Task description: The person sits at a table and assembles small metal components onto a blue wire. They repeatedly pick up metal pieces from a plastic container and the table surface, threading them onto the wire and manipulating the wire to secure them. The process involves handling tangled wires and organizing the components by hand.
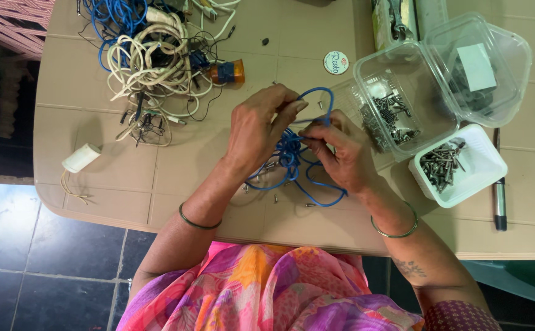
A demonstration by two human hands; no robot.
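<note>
The person is sitting at the near edge of a beige table (96,165), and both hands are working a tangle of blue wire (292,153) lying near the middle of that edge. The left hand (258,132) is pinching a loop of the wire between thumb and fingers, its grip clenched on the strand where the loop is arching up toward the far edge. The right hand (341,156) is grasping the same wire just beside it, fingertips closing on a strand at the knot of the bundle. The two hands are almost touching, and the wire is lying between and partly under them, so neither hand is clearly nearer. The loop's long axis is running from the near edge toward the far edge, while slack is trailing out under the right hand toward the near edge.

Small loose screws (273,197) are lying scattered on the table under the wire. Toward the right edge a clear hinged container (402,104) is holding metal parts, and a white tray (473,178) of screws is sitting just beside it. A pen (499,202) is lying along the right edge. A heap of white and blue cables (151,55) is sitting at the far left corner, well apart from the hands.
</note>
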